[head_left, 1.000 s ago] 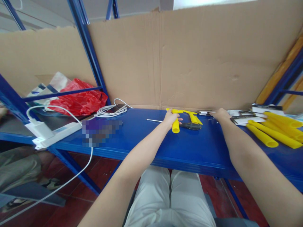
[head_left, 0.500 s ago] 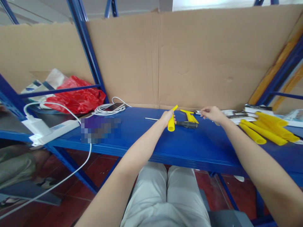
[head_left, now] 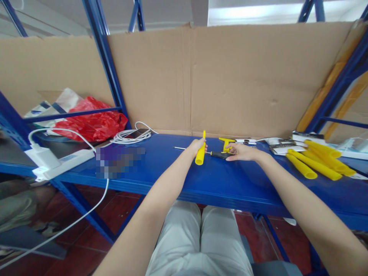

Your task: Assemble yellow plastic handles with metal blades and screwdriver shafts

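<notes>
My left hand (head_left: pixel 196 147) is closed around a yellow hollow plastic handle (head_left: pixel 199 156), its round open end facing me and a narrow part sticking up above my fingers. On the blue tabletop just right of it lies a screwdriver (head_left: pixel 220 155) with a black grip, its metal shaft pointing left and partly hidden behind my left hand. My right hand (head_left: pixel 241 151) has its thumb and fingers around the right end of that grip. Behind the screwdriver, near my right fingertips, is a yellow T-shaped plastic piece (head_left: pixel 226 142).
Several yellow hollow handles (head_left: pixel 322 163) are piled at the right beside small boxes (head_left: pixel 307 137). A cardboard sheet (head_left: pixel 244 84) closes off the back. Leftward are a coiled white cable (head_left: pixel 129 136), a power strip (head_left: pixel 66 165), a red plastic bag (head_left: pixel 92 119) and a blurred patch.
My right hand has come left and down from behind the T-shaped piece to the screwdriver's grip. My left hand still holds the yellow handle, now slightly further left. The view has tilted up a little.
</notes>
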`<state>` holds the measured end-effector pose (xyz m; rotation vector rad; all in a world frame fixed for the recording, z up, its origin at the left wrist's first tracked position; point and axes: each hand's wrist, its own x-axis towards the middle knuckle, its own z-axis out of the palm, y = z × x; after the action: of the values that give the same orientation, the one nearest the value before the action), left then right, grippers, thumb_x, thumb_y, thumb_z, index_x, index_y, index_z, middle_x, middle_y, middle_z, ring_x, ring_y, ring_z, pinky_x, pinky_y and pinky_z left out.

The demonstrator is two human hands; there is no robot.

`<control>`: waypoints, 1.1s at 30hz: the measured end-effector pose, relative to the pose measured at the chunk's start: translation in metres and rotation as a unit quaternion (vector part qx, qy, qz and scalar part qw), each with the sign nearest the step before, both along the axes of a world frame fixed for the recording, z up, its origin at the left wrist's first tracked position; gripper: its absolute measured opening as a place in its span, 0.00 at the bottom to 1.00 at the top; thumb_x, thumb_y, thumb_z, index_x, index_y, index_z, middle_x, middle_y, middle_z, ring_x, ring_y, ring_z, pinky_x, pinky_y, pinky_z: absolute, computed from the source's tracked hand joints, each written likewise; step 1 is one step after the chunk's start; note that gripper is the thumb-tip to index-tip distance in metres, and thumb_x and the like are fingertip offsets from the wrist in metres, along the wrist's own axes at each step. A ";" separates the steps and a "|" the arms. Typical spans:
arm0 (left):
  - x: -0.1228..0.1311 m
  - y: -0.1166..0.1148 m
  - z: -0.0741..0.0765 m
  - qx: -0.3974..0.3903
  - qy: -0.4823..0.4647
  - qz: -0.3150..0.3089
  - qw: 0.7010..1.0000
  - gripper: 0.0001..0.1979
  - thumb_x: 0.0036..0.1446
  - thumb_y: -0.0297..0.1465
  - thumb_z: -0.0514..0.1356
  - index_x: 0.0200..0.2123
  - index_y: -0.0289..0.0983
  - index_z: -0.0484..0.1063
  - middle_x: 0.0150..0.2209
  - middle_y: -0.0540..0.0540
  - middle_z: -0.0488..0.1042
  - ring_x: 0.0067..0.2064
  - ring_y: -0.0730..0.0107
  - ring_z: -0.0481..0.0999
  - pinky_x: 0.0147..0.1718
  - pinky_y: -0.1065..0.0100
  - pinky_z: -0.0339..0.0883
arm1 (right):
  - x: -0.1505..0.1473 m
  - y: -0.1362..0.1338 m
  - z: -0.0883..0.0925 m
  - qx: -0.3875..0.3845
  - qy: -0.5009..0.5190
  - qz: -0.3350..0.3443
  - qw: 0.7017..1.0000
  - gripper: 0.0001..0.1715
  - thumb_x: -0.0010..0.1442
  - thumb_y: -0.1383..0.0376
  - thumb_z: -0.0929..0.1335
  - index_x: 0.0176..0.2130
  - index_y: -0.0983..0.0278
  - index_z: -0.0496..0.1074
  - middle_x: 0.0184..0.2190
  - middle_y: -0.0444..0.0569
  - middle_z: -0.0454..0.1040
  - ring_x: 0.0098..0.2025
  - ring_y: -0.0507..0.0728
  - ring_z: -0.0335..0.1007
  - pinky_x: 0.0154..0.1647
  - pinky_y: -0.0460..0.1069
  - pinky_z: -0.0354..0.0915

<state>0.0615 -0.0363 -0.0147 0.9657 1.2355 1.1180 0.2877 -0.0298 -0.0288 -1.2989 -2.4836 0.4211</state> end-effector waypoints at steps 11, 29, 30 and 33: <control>0.000 -0.003 -0.001 0.003 0.026 -0.002 1.000 0.08 0.66 0.25 0.52 0.34 0.33 0.67 0.16 0.54 0.62 0.15 0.78 0.60 0.16 0.75 0.55 | -0.004 -0.001 -0.003 0.044 -0.058 -0.021 0.997 0.36 0.62 0.47 0.64 0.61 0.64 0.69 0.55 0.60 0.74 0.51 0.65 0.74 0.54 0.58 0.68; 0.002 -0.006 0.000 0.013 0.028 -0.006 1.000 0.06 0.65 0.25 0.52 0.37 0.32 0.69 0.16 0.53 0.63 0.16 0.77 0.60 0.17 0.74 0.57 | -0.010 -0.005 0.000 0.052 -0.057 -0.040 0.996 0.31 0.66 0.47 0.59 0.52 0.63 0.75 0.52 0.58 0.76 0.53 0.66 0.73 0.58 0.59 0.65; 0.002 -0.006 0.000 0.014 0.028 -0.007 0.999 0.06 0.65 0.25 0.52 0.37 0.32 0.69 0.16 0.53 0.63 0.16 0.77 0.60 0.17 0.74 0.57 | -0.011 -0.004 -0.001 0.052 -0.055 -0.040 0.996 0.31 0.65 0.47 0.59 0.52 0.63 0.75 0.53 0.58 0.76 0.54 0.67 0.72 0.58 0.59 0.64; 0.001 -0.006 0.000 0.015 0.029 -0.008 0.999 0.06 0.65 0.25 0.52 0.38 0.31 0.69 0.17 0.53 0.63 0.16 0.76 0.61 0.18 0.73 0.58 | -0.011 -0.003 -0.003 0.056 -0.049 -0.046 0.996 0.32 0.65 0.46 0.59 0.53 0.64 0.75 0.55 0.58 0.75 0.55 0.67 0.71 0.59 0.60 0.64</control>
<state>0.0629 -0.0426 -0.0145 1.0362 1.2595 1.1066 0.2762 -0.0324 -0.0317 -1.4120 -2.4755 0.1964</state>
